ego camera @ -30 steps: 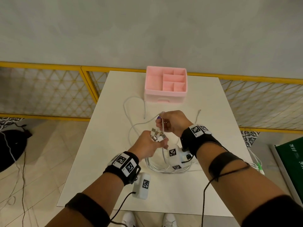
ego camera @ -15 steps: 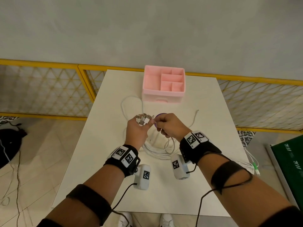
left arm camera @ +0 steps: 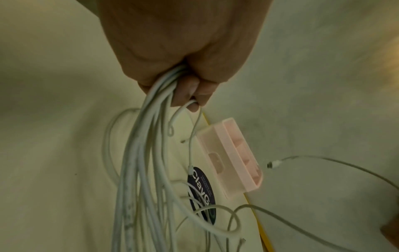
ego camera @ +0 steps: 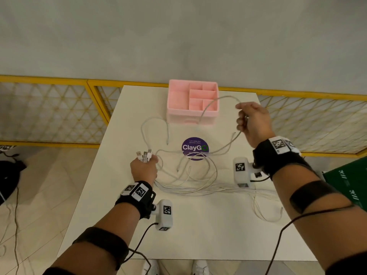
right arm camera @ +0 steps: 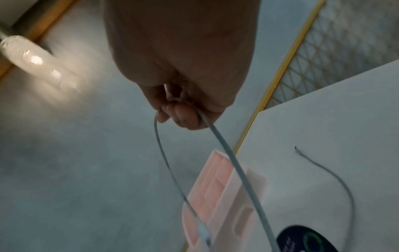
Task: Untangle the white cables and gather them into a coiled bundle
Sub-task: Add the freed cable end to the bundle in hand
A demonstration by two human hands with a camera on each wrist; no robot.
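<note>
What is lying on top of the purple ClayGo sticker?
White cable strands cross the lower part of the ClayGo sticker on the table, covering its bottom text. The logo and upper line stay visible. The pink organizer sits behind it, apart.

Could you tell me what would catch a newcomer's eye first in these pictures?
Probably the loose sprawl of white cables across the middle of the white table, over a purple ClayGo sticker. The left hand grips a bunch of their USB plugs near the table's left edge, while the right hand lifts one cable in an arc in front of the pink organizer box at the far end.
</note>
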